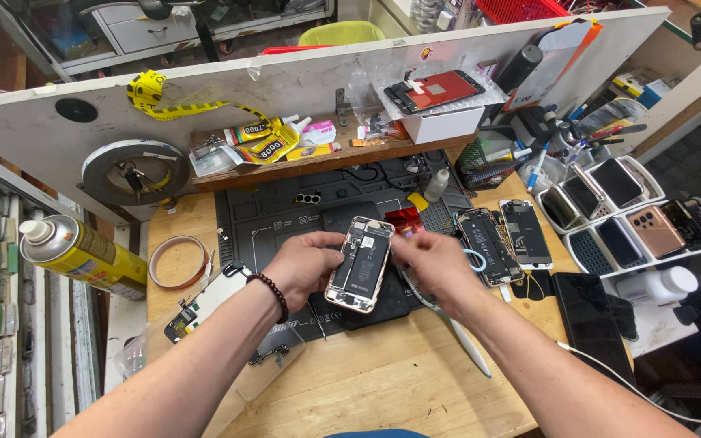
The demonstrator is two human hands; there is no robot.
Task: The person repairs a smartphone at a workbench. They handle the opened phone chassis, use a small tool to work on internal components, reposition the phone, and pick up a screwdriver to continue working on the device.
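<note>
Head view, looking down: well left of the fingers lies a yellow spray can, and nearer them a flat copper-coloured tape ring on the wooden bench. The left hand, a dark bead bracelet at its wrist, curls its fingers around the left edge of an opened rose-gold phone body, held tilted above the black work mat. The right hand pinches the phone's right edge, a white cable trailing beneath. Just right of those fingers lie two more opened phones.
</note>
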